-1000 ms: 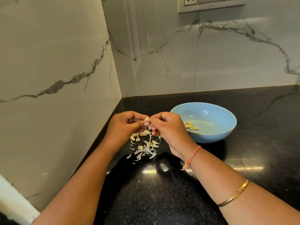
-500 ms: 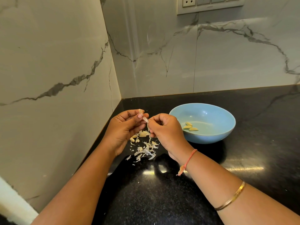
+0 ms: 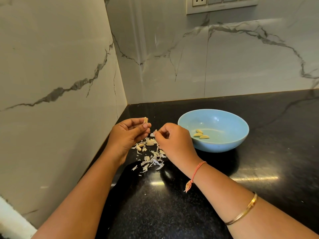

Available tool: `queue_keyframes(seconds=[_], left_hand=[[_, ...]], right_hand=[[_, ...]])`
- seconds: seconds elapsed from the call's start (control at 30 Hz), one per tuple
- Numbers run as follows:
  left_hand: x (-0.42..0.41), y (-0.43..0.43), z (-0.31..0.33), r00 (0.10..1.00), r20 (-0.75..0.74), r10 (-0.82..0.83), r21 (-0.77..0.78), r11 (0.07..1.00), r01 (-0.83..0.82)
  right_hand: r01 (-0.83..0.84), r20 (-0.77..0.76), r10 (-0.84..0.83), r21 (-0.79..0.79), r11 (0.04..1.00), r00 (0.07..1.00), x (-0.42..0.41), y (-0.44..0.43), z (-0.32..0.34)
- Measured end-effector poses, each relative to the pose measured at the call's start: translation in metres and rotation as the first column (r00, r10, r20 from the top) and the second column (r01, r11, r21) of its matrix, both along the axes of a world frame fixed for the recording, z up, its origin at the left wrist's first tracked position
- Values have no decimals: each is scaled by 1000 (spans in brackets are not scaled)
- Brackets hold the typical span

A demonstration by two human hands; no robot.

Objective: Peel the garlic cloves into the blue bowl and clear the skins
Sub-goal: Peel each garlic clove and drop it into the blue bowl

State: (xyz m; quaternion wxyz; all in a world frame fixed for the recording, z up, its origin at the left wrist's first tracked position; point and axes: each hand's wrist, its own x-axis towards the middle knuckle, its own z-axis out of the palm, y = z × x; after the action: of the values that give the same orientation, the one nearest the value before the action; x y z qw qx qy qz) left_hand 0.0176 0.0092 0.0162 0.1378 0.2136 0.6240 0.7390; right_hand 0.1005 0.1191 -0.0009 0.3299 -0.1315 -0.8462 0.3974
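Note:
My left hand [image 3: 126,135] pinches a pale garlic clove [image 3: 145,120] between thumb and fingers, its tip sticking up. A little to its right, my right hand [image 3: 174,144] pinches a small piece of papery skin [image 3: 155,131]. Below both hands, on the black counter, lie a few unpeeled cloves [image 3: 149,142] and a scatter of white skins [image 3: 152,160]. The blue bowl [image 3: 224,145] stands just right of my right hand, with three peeled cloves [image 3: 201,134] in it.
The black stone counter [image 3: 259,169] runs into a corner of white marble walls [image 3: 51,83] at the left and back. A switch panel [image 3: 222,4] is on the back wall above the bowl.
My hands have drawn apart: the left keeps the clove and the right has pulled a piece of skin off it toward the right.

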Motion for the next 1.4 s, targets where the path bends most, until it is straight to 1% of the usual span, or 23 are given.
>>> queue_keyframes(seconds=[0.1, 0.17, 0.33, 0.43, 0.87, 1.07, 1.27, 1.4], left_hand=[[2, 0, 1, 998, -55, -27, -55, 998, 24], [4, 1, 1, 996, -71, -46, -67, 997, 41], [5, 1, 1, 989, -122, -78, -110, 992, 65], [5, 1, 0, 983, -161, -93, -150, 986, 69], [6, 1, 1, 973, -209, -101, -172, 983, 65], [6, 1, 0, 961, -261, -93, -185, 982, 44], [8, 0, 0, 966, -232, -115, -169, 983, 76], [9, 1, 1, 974, -173, -143, -120, 985, 124]], right_hand=[[7, -55, -4, 68, 998, 998, 0, 2, 1], [2, -77, 3, 66, 998, 997, -1, 3, 2], [-1, -199, -9, -49, 999, 980, -1, 3, 7], [-29, -238, 0, -121, 992, 971, -1, 3, 7], [-59, -236, 28, -125, 990, 971, 1, 3, 8], [-62, -217, 35, -121, 991, 976, 1, 4, 7], [-65, -205, 40, -117, 991, 978, 1, 4, 7], [-18, -211, 1, -80, 997, 977, -1, 3, 6]])
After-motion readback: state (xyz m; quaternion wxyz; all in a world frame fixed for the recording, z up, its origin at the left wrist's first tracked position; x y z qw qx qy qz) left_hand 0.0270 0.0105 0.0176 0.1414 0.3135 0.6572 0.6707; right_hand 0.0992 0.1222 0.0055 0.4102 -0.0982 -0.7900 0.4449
